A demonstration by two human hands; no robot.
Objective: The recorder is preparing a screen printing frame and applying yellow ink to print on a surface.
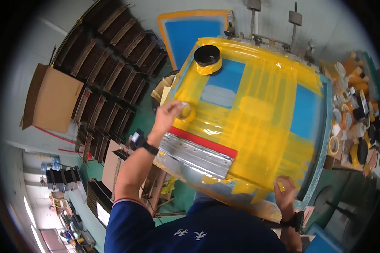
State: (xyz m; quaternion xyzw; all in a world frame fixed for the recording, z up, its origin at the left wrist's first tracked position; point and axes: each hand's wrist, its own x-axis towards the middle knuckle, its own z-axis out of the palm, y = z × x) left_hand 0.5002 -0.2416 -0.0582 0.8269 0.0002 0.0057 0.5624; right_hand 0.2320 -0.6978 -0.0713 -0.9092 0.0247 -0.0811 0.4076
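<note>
A screen-printing frame (325, 110) lies in front of me, its blue mesh (308, 111) largely covered with strips of yellow tape (271, 143). At its left side my left hand (166, 119) pinches a roll of tape (185, 111) by its edge, just above the taped surface. My right hand (285, 194) is at the near right edge, its fingers curled together beside the yellow tape; what they hold, if anything, is hidden. Between the hands, nearer the left, rests a metal squeegee (198, 157) with a red edge. A black round tub (207, 55) with yellow tape around it stands at the far left corner.
Tape rolls and loose items crowd a side bench (346, 126) at right. Dark racks (103, 63) and a cardboard box (55, 99) are at left. Another blue screen with an orange border (192, 33) leans behind. Metal clamps (257, 40) line the far edge.
</note>
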